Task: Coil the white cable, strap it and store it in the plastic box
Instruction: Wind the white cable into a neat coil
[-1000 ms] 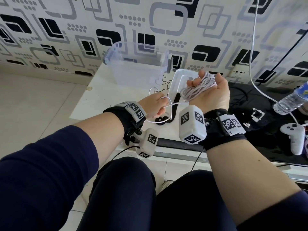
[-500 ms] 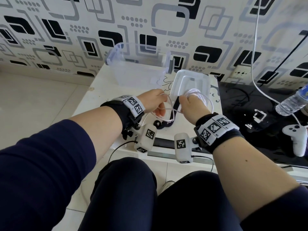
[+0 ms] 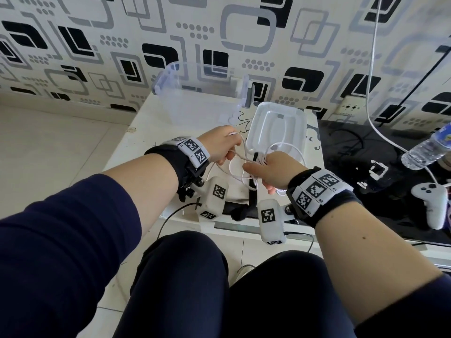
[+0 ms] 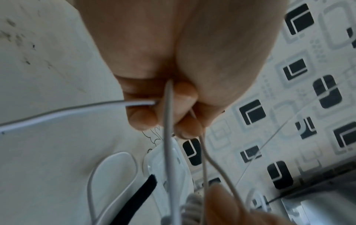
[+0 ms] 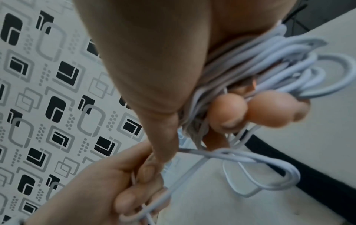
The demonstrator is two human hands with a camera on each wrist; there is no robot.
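While the right hand (image 3: 269, 170) holds the wound white cable (image 5: 256, 67), its loose end runs left into the left hand's (image 3: 220, 145) pinch.

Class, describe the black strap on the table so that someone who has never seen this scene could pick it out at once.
Find the white table against the patterned wall, with a clear plastic box at the back and its white lid lying beside it. From the lid's near edge a narrow black strap runs toward the person, under the white cable held in both hands. It is the only dark, flat band there.
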